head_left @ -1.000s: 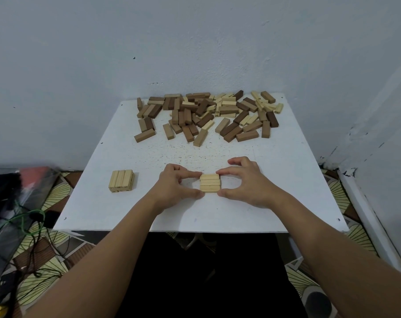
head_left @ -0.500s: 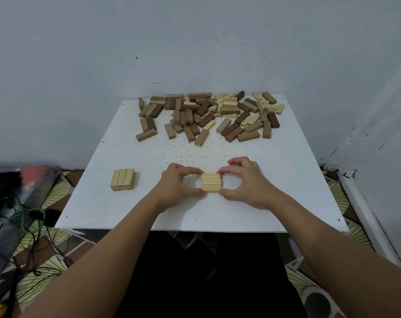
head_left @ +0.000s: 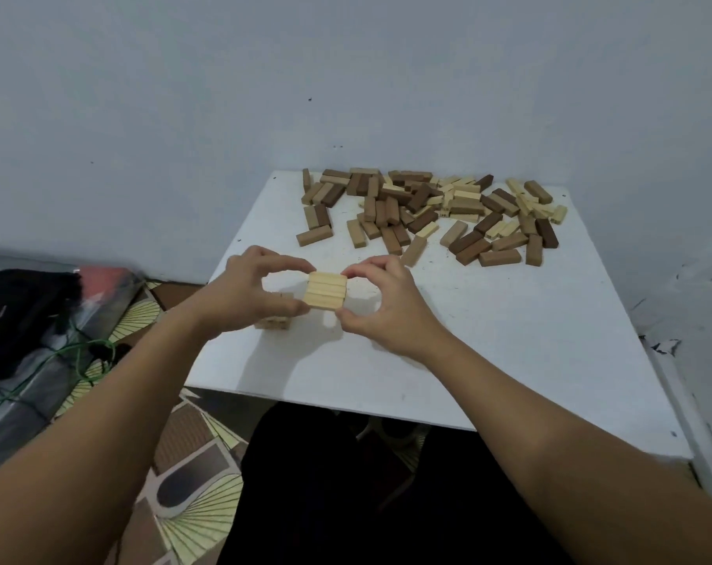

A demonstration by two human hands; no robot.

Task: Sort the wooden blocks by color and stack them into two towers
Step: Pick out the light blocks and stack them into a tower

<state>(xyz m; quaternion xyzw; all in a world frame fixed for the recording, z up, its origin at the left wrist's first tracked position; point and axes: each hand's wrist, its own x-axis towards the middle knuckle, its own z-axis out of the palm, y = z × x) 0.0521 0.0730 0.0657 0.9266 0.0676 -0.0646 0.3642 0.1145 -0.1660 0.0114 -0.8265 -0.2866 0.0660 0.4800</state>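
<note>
Above the near-left part of the white surface (head_left: 488, 340), both hands held one flat set of light blocks (head_left: 325, 291) between them. Four blocks lay side by side in that set, long edges touching, lifted clear of the surface. The left hand (head_left: 246, 293) pinched its left end between thumb and fingertips; the right hand (head_left: 380, 307) pinched the right end likewise. Both grips were narrow and closed on the set.

One further group of light blocks (head_left: 273, 318) sat on the surface directly behind and below the left hand. Most of it was hidden by that hand; its block count could not be established.

One loose pile of mixed blocks (head_left: 427, 214) covered the far part of the surface, well apart from the hands. It held dark brown, mid brown and pale pieces, lying flat at many angles and overlapping. An exact count was not possible; several dozen were visible.

Two bare forearms entered from the lower edge, cut off by the frame.

The surface was a white square board, speckled with small dark marks, set in a corner of plain pale walls (head_left: 183, 95). Patterned floor covering (head_left: 199, 503) showed at lower left. A dark bundle (head_left: 20, 303) and a green cord (head_left: 81, 360) lay at far left, details unclear.
</note>
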